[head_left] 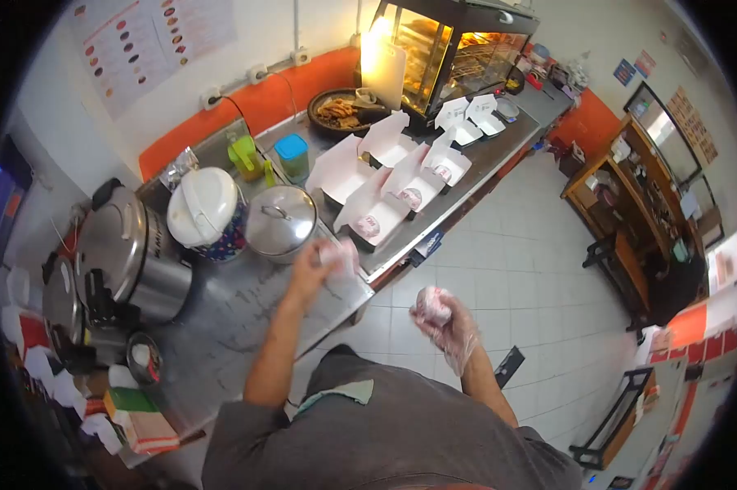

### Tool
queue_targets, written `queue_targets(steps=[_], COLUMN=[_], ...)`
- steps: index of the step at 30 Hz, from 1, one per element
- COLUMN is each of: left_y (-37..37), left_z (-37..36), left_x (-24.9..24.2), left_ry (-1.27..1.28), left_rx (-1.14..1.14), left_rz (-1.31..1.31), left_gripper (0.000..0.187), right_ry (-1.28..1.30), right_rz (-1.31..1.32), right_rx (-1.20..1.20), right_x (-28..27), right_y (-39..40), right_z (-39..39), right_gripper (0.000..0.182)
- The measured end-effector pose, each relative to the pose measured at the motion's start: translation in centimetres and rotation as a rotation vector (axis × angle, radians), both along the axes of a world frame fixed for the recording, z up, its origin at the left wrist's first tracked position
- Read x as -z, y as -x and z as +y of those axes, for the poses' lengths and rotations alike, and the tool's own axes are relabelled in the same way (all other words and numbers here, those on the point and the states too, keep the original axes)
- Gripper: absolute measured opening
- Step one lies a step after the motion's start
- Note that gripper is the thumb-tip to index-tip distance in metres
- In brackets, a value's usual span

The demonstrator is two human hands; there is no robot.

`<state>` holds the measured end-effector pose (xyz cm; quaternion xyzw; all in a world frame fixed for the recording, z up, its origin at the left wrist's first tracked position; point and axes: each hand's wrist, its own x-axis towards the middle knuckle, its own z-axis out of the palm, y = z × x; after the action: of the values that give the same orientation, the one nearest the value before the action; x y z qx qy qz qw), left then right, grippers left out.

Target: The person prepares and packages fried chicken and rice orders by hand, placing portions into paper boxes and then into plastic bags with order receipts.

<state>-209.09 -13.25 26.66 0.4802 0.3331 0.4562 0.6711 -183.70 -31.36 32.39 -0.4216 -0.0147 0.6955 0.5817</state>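
My left hand, bare and a little blurred, grips a white-and-pink paper-wrapped bundle above the counter's front edge. Out over the floor, my right hand wears a clear plastic glove. Its fingers curl round another paper-wrapped bundle, round and white with red print. Open cardboard food boxes stand in rows on the counter beyond my left hand. The nearest box has a similar round bundle in it. Two more boxes behind it hold bundles of the same kind. What the wrappers contain is hidden.
A lidded steel pot stands close to my left hand. Further left are a white-lidded container and a large cooker. Fried food fills a dark bowl beside the lit glass warmer. The steel counter ends at my front.
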Motion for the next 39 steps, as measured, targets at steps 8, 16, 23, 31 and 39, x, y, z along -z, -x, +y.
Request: queue_targets(steps=[8, 16, 23, 31, 39], left_y=[-8.1, -13.4, -12.7, -17.2, -22.0], left_z=[21.3, 34.4, 33.7, 33.3, 34.7], left_x=[0.5, 13.6, 16.7, 14.1, 12.7], left_ry=[-0.721, -0.179, -0.193, -0.054, 0.063], left_rx=[-0.388, 0.502, 0.545, 0.497, 0.407], left_rz=[0.774, 1.332, 1.427, 1.314, 1.295], left_gripper=[0.036, 0.044, 0.037, 0.071, 0.088], right_ry=[-0.401, -0.138, 0.09, -0.497, -0.59], right_rz=[-0.485, -1.685, -1.355, -1.717, -1.904], right_rx=[0.026, -0.617, -1.351, -1.445, 0.428], right_x=[-2.5, 0.6, 16.2, 14.2, 0.7], right_y=[-13.3, -17.0, -17.3, -19.1, -37.0], right_z=[22.7, 50.9, 61.1, 60.1, 63.2], right_gripper=[0.03, 0.042, 0.04, 0.029, 0.018])
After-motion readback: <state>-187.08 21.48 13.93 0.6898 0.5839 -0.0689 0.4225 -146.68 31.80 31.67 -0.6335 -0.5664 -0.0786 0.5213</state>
